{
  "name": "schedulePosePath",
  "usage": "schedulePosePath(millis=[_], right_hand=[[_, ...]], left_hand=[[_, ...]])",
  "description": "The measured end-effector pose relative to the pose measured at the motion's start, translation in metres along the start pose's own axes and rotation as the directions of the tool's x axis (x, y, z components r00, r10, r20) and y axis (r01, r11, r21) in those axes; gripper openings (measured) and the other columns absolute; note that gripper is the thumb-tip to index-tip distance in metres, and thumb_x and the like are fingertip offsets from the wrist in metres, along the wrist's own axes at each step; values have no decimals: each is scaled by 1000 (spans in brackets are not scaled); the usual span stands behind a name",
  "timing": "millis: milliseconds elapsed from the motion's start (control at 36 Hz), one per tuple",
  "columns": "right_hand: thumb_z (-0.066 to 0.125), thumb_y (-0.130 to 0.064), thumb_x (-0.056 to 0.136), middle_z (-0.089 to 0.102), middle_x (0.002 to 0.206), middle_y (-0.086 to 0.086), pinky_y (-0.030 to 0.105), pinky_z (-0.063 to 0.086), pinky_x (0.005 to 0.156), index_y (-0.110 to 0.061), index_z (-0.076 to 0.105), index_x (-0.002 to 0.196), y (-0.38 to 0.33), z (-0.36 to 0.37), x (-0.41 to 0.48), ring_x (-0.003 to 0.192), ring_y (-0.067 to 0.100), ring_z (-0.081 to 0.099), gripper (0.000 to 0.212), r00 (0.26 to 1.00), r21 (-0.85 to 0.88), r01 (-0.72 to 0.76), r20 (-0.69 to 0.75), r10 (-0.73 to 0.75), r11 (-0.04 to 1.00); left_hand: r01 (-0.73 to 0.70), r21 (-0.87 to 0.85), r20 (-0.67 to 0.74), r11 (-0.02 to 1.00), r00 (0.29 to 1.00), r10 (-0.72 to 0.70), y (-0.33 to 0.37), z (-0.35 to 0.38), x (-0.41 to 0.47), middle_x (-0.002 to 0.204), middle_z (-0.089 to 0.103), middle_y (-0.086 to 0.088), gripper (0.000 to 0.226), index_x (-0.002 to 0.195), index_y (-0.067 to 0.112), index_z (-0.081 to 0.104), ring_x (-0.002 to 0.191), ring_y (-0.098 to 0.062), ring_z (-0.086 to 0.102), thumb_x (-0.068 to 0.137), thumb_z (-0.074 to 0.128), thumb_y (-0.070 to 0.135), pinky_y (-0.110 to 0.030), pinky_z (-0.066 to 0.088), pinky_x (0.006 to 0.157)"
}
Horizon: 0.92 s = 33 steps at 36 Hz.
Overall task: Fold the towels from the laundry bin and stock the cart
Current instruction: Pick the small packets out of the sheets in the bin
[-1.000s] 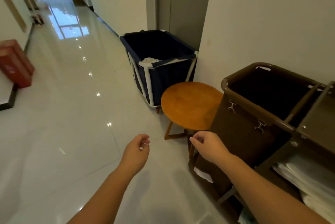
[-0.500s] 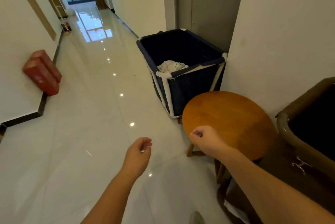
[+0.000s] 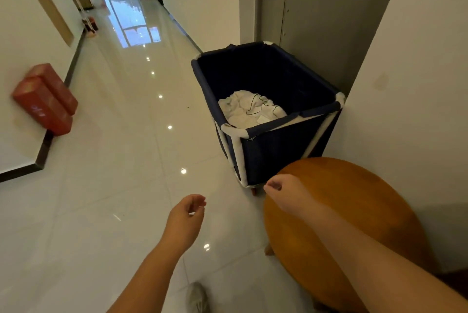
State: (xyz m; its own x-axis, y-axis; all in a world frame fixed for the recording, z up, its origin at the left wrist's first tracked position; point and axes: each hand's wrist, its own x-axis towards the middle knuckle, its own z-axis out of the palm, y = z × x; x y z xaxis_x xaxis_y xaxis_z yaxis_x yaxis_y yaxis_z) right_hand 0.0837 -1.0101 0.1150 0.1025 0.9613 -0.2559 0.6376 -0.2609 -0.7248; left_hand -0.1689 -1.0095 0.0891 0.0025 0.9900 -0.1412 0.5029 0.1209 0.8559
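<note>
A dark blue fabric laundry bin with a white frame stands against the right wall ahead of me. Crumpled white towels lie at its bottom. My left hand hangs over the floor short of the bin, fingers loosely curled, holding nothing. My right hand is over the near-left edge of a round wooden table, fingers loosely curled and empty. The cart is out of view.
Glossy white tile floor runs down a long corridor. Two red boxes lean against the left wall. A grey door sits behind the bin. My shoe shows at the bottom edge.
I have moved forward and turned left toward the bin; the brown cart slid out of view on the right. The towels in the bin show more. Both hands stay empty.
</note>
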Motion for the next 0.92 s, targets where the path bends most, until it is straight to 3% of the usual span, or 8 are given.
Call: schedulePosePath(millis=[83, 278, 500, 722, 861, 917], right_hand=[[55, -27, 96, 63, 90, -3, 22, 50, 74, -20, 65, 96, -9, 3, 48, 84, 8, 58, 12, 999, -28, -34, -29, 33, 999], [57, -29, 95, 65, 88, -4, 25, 52, 72, -24, 67, 95, -49, 25, 172, 84, 12, 61, 12, 987, -18, -125, -105, 123, 992], [56, -27, 95, 65, 97, -3, 28, 52, 82, -22, 67, 103, -91, 30, 266, 89, 10, 60, 14, 965, 4, -218, -149, 216, 976], [58, -26, 93, 67, 93, 0, 32, 53, 83, -18, 69, 97, -82, 18, 342, 89, 15, 62, 14, 948, 40, -244, -198, 248, 969], [59, -24, 93, 65, 88, -1, 24, 46, 76, -12, 69, 94, -70, 6, 398, 85, 13, 60, 16, 943, 72, -219, -239, 230, 973], [59, -23, 92, 65, 87, -2, 22, 44, 74, -12, 69, 94, -62, -1, 423, 84, 12, 60, 15, 938, 97, -230, -243, 247, 968]], left_hand=[[0, 20, 34, 1000, 999, 0, -8, -5, 56, 99, 66, 7, 23, 108, 19, 61, 92, -4, 59, 92, 55, 3, -15, 44, 77], [-82, 58, 124, 995, 990, 75, -14, -35, 206, 101, 65, 8, 23, 108, 21, 62, 91, -2, 58, 93, 54, 6, -4, 39, 64], [-137, 112, 239, 984, 965, 107, -4, -72, 349, 103, 65, 4, 23, 105, 23, 61, 95, -10, 59, 93, 52, 6, -9, 39, 70], [-189, 116, 328, 975, 934, 142, 21, -49, 446, 103, 64, 6, 24, 109, 21, 62, 93, -7, 59, 94, 52, 6, -9, 41, 70], [-229, 148, 368, 962, 915, 162, 43, -24, 507, 102, 63, 8, 23, 107, 23, 62, 87, 3, 56, 94, 51, 7, -3, 38, 70], [-242, 167, 391, 956, 906, 161, 53, -12, 530, 104, 63, 8, 21, 110, 21, 63, 90, 0, 57, 95, 52, 10, -7, 40, 75]])
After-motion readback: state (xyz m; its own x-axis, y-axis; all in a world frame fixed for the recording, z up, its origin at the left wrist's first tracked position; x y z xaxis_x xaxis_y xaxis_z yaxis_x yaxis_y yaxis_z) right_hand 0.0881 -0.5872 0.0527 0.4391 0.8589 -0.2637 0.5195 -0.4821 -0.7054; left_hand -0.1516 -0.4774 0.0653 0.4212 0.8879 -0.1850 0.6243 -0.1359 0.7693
